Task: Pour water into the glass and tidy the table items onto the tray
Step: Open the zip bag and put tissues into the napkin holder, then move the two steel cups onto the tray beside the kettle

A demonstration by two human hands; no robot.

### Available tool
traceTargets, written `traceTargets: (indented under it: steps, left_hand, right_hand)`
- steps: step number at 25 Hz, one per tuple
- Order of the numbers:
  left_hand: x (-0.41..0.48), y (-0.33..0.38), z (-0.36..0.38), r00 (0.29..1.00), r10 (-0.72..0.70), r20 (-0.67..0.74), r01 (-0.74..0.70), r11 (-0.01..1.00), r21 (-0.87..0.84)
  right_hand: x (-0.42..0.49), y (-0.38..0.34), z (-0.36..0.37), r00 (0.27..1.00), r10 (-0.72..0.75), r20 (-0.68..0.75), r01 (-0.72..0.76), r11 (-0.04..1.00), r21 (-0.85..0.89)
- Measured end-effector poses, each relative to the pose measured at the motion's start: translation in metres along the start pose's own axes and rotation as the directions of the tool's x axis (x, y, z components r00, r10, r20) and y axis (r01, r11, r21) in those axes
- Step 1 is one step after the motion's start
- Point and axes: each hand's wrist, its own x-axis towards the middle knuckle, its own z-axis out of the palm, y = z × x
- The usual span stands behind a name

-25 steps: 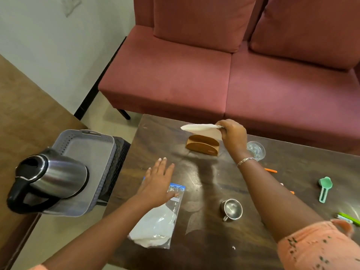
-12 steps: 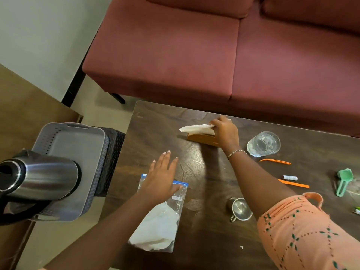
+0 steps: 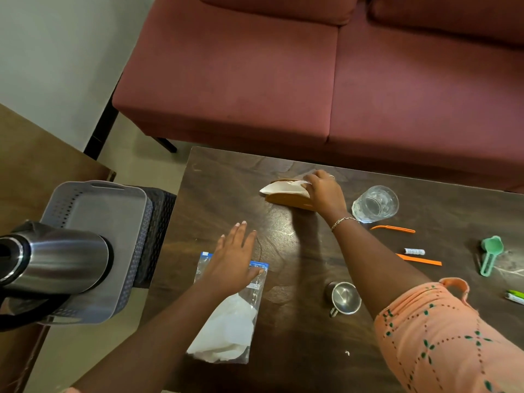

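My right hand (image 3: 323, 191) grips a white napkin (image 3: 283, 188) and pushes it down into a wooden napkin holder (image 3: 286, 200) at the far middle of the dark table (image 3: 295, 321). My left hand (image 3: 234, 262) lies flat, fingers spread, on the top of a clear zip bag of white napkins (image 3: 226, 321) near the table's left edge. An empty clear glass (image 3: 374, 204) stands just right of my right wrist. A grey tray (image 3: 105, 219) sits on a black stool left of the table, with a steel kettle (image 3: 54, 256) on its near end.
A small steel cup (image 3: 344, 297) stands under my right forearm. Two orange sticks (image 3: 394, 229), a small white tube (image 3: 414, 251), a green scoop (image 3: 490, 253) and a green pen (image 3: 514, 296) lie at the right. A red sofa (image 3: 312, 80) runs behind the table.
My right hand has lowered the napkin from above the holder down into it. The view tipped downward and nearer. My left hand stayed on the bag.
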Motion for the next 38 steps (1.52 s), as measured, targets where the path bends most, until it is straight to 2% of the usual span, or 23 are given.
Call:
traceTargets:
  steps: [7, 12, 18, 22, 27, 38]
  left_hand:
    - [-0.021, 0.008, 0.002, 0.997, -0.055, -0.054, 0.054, 0.998, -0.024]
    - [-0.041, 0.018, 0.011, 0.993, -0.042, -0.108, 0.041, 0.999, -0.013]
    - [-0.062, 0.048, 0.029, 0.987, -0.006, -0.162, 0.004, 1.0, -0.013]
    - [-0.069, 0.065, 0.041, 0.994, -0.021, -0.11, 0.016, 0.999, -0.042]
    - [-0.072, 0.082, 0.049, 0.999, -0.029, -0.045, 0.027, 0.999, -0.037]
    - [-0.066, 0.115, 0.058, 1.0, 0.006, -0.007, -0.007, 0.997, -0.073]
  right_hand:
    - [-0.058, 0.01, -0.015, 0.989, -0.049, -0.141, 0.045, 0.999, -0.03]
    - [-0.118, 0.02, -0.015, 0.99, -0.072, -0.125, 0.058, 0.992, -0.108]
    - [-0.192, 0.04, -0.009, 0.997, -0.031, -0.068, 0.016, 0.977, -0.214]
    - [-0.231, 0.051, -0.005, 0.996, 0.056, -0.073, -0.071, 0.973, -0.22]
    - [-0.254, 0.06, -0.01, 0.99, 0.095, -0.108, -0.115, 0.975, -0.191]
    - [-0.296, 0.107, -0.016, 0.946, 0.221, -0.235, -0.241, 0.969, -0.059]
